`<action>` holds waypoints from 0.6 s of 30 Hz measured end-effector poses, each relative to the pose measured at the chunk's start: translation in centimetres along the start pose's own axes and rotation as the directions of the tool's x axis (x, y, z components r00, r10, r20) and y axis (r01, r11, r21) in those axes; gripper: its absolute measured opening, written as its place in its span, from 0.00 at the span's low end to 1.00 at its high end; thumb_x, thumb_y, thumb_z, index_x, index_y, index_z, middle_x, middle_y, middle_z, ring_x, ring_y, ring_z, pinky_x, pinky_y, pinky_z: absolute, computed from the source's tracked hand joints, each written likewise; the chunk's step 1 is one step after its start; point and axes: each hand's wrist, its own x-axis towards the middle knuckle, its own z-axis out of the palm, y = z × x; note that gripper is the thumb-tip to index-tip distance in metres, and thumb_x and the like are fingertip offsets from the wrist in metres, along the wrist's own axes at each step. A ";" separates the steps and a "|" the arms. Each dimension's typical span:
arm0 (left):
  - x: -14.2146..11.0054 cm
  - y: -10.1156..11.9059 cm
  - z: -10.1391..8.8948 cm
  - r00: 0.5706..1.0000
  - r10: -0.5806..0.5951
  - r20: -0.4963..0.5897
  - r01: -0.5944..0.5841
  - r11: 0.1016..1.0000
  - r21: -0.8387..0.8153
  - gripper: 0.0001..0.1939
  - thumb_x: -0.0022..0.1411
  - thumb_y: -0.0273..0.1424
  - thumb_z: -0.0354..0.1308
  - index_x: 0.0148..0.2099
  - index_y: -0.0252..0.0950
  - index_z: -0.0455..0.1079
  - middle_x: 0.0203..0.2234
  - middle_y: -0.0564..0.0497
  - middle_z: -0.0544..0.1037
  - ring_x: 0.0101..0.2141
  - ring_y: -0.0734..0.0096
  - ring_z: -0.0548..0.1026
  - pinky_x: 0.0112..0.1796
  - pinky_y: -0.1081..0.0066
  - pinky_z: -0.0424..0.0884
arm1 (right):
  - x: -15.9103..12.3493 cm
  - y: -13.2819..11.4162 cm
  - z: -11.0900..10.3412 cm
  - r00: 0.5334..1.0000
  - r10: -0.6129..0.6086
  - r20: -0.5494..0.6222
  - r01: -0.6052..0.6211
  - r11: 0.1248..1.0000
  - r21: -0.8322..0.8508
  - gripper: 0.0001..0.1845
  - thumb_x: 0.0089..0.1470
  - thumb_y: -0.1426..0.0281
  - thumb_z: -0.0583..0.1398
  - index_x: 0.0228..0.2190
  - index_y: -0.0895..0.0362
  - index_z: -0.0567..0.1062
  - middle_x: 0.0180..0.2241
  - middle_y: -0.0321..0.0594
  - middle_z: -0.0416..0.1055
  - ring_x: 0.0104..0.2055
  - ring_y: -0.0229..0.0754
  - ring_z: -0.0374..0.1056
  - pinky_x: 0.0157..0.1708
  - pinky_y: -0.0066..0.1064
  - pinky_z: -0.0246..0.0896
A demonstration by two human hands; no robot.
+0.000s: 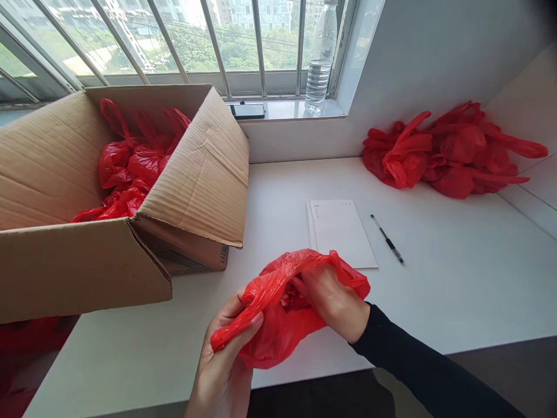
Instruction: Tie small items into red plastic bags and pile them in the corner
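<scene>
A thin red plastic bag (278,342) hangs with its mouth spread, just over the front part of the white table. My left hand (226,354) grips the bag's rim and handle on the left side, thumb on top. Into the opening reaches my right hand (333,296), its fingers hidden by the plastic. Several small reddish pieces (289,296) show inside the bag beside those fingers, too small to name.
An open cardboard box (204,162) at left holds several tied red bags (145,162). More red bags (461,145) lie at the back right. Paper sheets (343,232) and a pen (387,239) lie on the table (456,278). On the windowsill stand a bottle (319,69) and a phone-like object (247,111).
</scene>
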 end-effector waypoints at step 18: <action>-0.1 -0.2 0.9 0.999 0.017 -0.035 -0.017 1.000 0.004 0.16 0.48 0.37 0.77 0.41 0.42 0.85 0.40 0.47 0.84 0.44 0.52 0.81 0.35 0.71 0.79 | -6.7 -0.2 -4.1 0.970 -0.175 0.171 0.244 0.749 -0.616 0.43 0.67 0.84 0.43 0.73 0.56 0.25 0.65 0.57 0.66 0.68 0.62 0.61 0.59 0.54 0.73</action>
